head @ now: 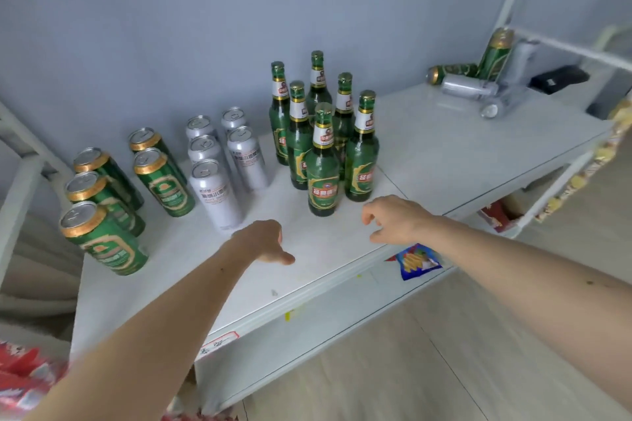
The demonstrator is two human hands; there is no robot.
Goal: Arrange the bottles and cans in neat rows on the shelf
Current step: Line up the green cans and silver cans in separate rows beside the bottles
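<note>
**Both hands empty over the shelf front**

Left hand (261,241) hovering with fingers loosely curled, grip on nothing; right hand (393,220) likewise slack and empty, just in front of the nearest tall green glass bottle (322,164). Seven such bottles upright, long axes vertical, necks up, clustered on the white shelf (455,147). To their left, silver aluminium cans (215,196) and green gold-rimmed cans (102,237), all standing in rough rows. Far right, several leftover cans (461,79) lying on their sides, one leaning. Risk: tight bottle cluster, easily toppled by a knuckle reaching past; lying cans likely to roll off.
</note>
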